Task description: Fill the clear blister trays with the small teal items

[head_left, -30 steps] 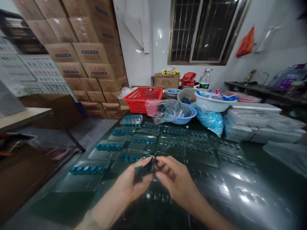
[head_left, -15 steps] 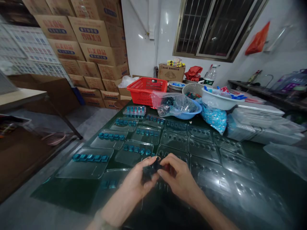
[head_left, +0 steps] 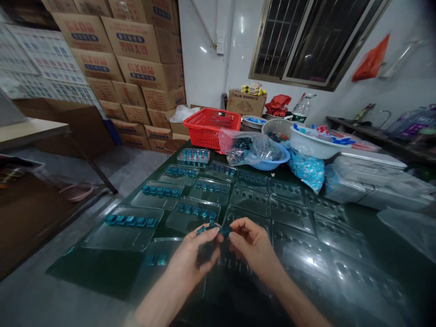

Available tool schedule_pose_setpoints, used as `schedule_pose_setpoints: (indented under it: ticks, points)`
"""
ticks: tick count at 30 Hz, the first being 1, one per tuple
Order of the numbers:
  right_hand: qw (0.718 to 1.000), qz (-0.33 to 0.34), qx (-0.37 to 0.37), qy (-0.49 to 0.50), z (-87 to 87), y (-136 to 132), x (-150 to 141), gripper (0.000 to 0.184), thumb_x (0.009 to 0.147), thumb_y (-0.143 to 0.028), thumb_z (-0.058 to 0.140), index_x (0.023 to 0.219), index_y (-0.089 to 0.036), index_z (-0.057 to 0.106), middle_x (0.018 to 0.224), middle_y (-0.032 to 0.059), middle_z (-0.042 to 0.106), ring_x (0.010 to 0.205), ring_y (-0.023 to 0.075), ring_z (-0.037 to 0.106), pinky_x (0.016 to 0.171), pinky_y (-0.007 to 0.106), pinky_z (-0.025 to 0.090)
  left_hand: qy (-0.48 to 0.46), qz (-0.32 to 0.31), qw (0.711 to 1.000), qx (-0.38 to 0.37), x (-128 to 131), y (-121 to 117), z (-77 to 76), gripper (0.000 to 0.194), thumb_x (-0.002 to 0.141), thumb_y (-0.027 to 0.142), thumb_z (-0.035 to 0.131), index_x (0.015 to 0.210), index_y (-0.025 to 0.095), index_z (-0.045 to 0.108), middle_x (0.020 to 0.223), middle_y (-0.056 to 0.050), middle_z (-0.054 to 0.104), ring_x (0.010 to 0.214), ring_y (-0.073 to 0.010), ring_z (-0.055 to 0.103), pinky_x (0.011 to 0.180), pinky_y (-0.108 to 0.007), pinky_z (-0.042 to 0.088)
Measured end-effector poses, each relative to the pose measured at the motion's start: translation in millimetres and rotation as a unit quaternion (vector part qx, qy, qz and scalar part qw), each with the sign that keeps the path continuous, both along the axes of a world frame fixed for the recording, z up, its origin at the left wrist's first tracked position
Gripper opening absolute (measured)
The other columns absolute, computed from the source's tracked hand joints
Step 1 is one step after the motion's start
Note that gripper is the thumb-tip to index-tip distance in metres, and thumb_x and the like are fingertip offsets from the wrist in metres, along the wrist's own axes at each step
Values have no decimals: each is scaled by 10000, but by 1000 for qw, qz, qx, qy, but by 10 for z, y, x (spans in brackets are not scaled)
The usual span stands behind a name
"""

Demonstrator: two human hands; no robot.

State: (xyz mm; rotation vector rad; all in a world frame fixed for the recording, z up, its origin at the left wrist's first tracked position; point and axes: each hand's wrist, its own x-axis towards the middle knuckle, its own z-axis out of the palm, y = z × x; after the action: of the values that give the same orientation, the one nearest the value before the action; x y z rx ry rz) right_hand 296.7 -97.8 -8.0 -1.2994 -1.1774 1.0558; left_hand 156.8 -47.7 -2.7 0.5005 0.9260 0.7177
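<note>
My left hand (head_left: 192, 259) is curled round a bunch of small dark teal pieces (head_left: 205, 250), held just above the dark green table (head_left: 374, 254). My right hand (head_left: 254, 245) pinches one small teal piece (head_left: 225, 231) beside the left fingertips. Under and around the hands lie several clear plastic blister trays (head_left: 252, 199). The trays on the left (head_left: 131, 221) hold rows of teal pieces. The trays on the right have bare pockets.
At the table's far end stand a red basket (head_left: 211, 127), a blue bowl with a plastic bag (head_left: 254, 150), a white basin (head_left: 313, 144) and stacked clear trays (head_left: 371, 179). Cardboard boxes (head_left: 132, 68) pile against the left wall. A barred window (head_left: 306, 41) is behind.
The view has shifted so the trays sit nearer the middle. My hands stay together; the right hand now pinches a single teal piece drawn slightly clear of the left hand's bunch.
</note>
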Motion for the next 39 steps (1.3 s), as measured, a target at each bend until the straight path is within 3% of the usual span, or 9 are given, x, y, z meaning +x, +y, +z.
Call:
schedule_pose_setpoints:
  ticks: [7,13,17,20,22,24,27,31,39]
  points:
    - [983,-27,52,-176,-42,-15,-52,68,775,-234,481,764,-177,515,688,-15,514,610,97,481,549,200,376,9,3,998,59,-44,-49,-33,252,618,263,660,838,180,568,622,15,557,395,-45,450,280,-125,195]
    - [975,-23,22,-218,-155,-39,-136,51,749,-191,485,703,-174,500,646,-24,511,600,97,484,535,193,363,47,4,998,37,-52,-131,-63,231,598,273,668,788,182,571,482,57,461,344,-41,393,271,-127,161]
    - [968,-12,29,-251,-170,12,-66,36,740,-188,491,725,-173,519,653,-21,536,607,99,506,554,193,379,74,10,997,2,-57,-76,-18,244,568,270,681,767,170,582,517,23,552,334,-53,419,251,-125,158]
    - [944,-36,32,-327,-105,278,221,104,781,-234,452,805,-173,534,694,-9,559,617,103,522,565,198,393,89,46,995,-25,-79,0,50,279,550,225,695,802,167,590,687,-34,647,432,-83,523,284,-133,274]
    - [891,-94,2,-444,-64,564,491,153,800,-276,432,842,-177,540,728,0,571,644,111,528,596,211,392,98,59,993,-39,-100,32,90,308,541,202,706,827,172,595,716,-39,652,514,-102,570,349,-138,356]
    - [865,-120,-20,-487,-54,872,745,146,790,-265,447,836,-173,551,819,29,580,723,134,530,648,238,376,97,48,993,-45,-119,37,117,310,547,216,707,835,178,597,711,-36,644,548,-114,584,345,-132,351]
    - [842,-106,-51,-526,-108,1230,975,120,762,-261,488,758,-181,577,810,32,589,759,152,532,651,245,352,84,34,995,-43,-136,11,138,276,543,216,707,798,171,612,696,-41,640,560,-133,590,325,-140,345]
    - [818,-68,-90,-564,-214,1417,1018,123,735,-286,529,687,-190,589,729,15,602,732,148,544,619,229,337,77,58,994,-43,-153,-11,129,233,523,191,709,740,167,628,669,-32,630,545,-133,587,407,-181,432]
    - [782,-74,-138,-603,-203,1537,968,190,756,-327,490,753,-175,605,839,71,618,810,193,558,630,254,358,27,-23,999,10,-197,42,-16,236,596,295,657,785,163,608,613,-10,567,343,-52,390,249,-142,166]
